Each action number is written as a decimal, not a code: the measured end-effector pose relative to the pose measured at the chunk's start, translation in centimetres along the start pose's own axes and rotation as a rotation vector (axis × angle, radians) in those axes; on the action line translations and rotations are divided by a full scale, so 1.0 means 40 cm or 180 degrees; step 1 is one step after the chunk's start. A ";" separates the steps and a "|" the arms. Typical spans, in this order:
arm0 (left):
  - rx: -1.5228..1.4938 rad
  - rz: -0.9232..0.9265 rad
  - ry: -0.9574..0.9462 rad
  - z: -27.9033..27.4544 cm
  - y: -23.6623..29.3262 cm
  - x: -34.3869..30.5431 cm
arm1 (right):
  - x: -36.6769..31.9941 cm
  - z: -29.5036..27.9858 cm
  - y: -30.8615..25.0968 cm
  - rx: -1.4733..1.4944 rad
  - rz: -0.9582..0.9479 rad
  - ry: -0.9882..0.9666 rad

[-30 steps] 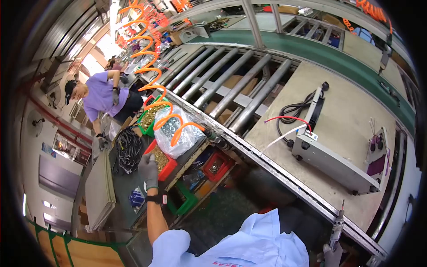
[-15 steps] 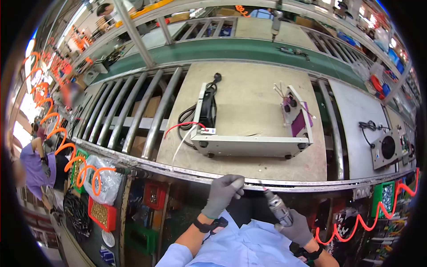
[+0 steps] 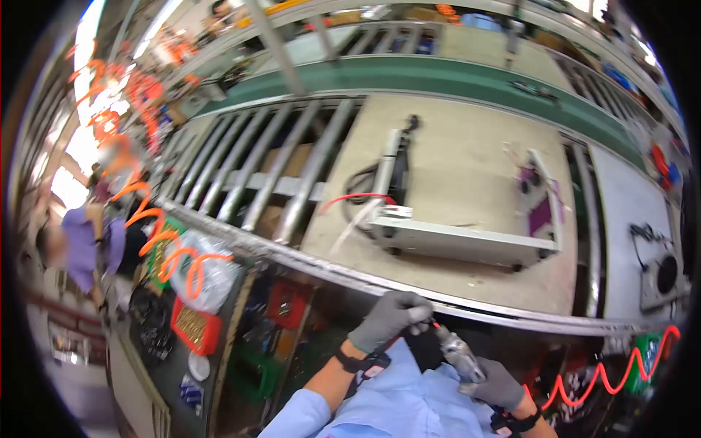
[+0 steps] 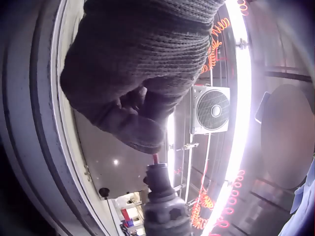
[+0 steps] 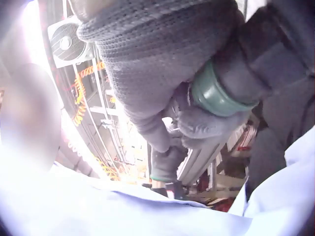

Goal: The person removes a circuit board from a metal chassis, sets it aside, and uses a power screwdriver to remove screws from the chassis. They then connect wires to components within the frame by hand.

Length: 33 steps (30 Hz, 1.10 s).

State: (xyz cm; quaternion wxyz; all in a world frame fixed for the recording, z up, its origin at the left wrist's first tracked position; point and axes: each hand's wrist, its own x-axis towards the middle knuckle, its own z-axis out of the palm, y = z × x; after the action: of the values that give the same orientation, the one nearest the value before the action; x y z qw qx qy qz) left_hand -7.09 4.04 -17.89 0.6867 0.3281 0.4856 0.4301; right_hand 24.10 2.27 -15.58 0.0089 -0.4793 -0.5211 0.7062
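Note:
My gloved left hand (image 3: 394,319) is curled in front of the bench edge, its thumb and fingers pinched together. In the left wrist view a small shiny piece (image 4: 142,92) shows among the curled fingers; most of it is hidden, and I cannot tell its kind. The red bit (image 4: 156,158) of a power screwdriver (image 3: 460,356) points up, its end right at the left fingertips. My gloved right hand (image 3: 498,385) grips the screwdriver's body; a green ring (image 5: 216,96) on the tool shows in the right wrist view. Beyond both hands, a metal chassis (image 3: 467,247) lies on a board.
The chassis has a black power cord (image 3: 358,186) and red and white wires. Metal rollers (image 3: 274,171) run left of the board (image 3: 445,285). A red bin (image 3: 196,326) of brass-coloured small parts and a plastic bag (image 3: 208,266) stand at left. An orange coiled hose (image 3: 157,233) hangs there.
My left hand has come from the red bin to in front of the chassis, meeting the screwdriver's bit. The right hand has come into view with the screwdriver. The head view has turned right.

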 end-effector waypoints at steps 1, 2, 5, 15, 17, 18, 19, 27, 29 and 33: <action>-0.0052 -0.0003 0.0050 -0.010 -0.003 -0.008 | 0.010 0.000 -0.019 0.0365 0.0390 -0.0393; -0.0109 -0.0004 0.0091 -0.017 -0.010 -0.015 | 0.019 0.018 -0.036 0.0371 0.0203 -0.0335; -0.0559 0.0059 0.0683 -0.009 -0.020 -0.033 | 0.050 0.066 -0.033 0.0157 -0.0424 -0.0028; -0.0361 0.0151 0.0687 -0.125 0.009 -0.186 | 0.098 0.147 -0.145 0.0022 -0.0262 -0.0349; 0.0604 0.0206 0.0874 -0.178 0.038 -0.246 | 0.116 0.155 -0.110 -0.0309 -0.0672 -0.0075; 0.1093 0.0231 0.0954 -0.213 0.056 -0.282 | 0.122 0.158 -0.099 -0.0468 -0.0879 0.0072; 0.1670 0.0428 0.1553 -0.295 0.052 -0.313 | 0.120 0.157 -0.104 -0.0605 -0.1108 0.0206; 0.5276 0.0432 0.4107 -0.870 0.162 -0.586 | 0.100 0.130 -0.092 -0.0337 -0.1015 0.0601; 0.5255 0.0031 0.3855 -1.026 0.134 -0.581 | 0.103 0.130 -0.083 -0.0210 -0.0872 0.0630; 0.5208 -0.0744 0.3115 -1.282 0.071 -0.576 | 0.095 0.127 -0.078 -0.0391 -0.0957 0.0771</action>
State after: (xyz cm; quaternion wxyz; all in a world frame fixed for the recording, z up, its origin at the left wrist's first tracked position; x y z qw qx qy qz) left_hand -60.20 -14.06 -22.61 0.0047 0.4395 0.8979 -0.0239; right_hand 17.04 1.95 -15.82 0.1476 -0.4772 -0.6239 0.6010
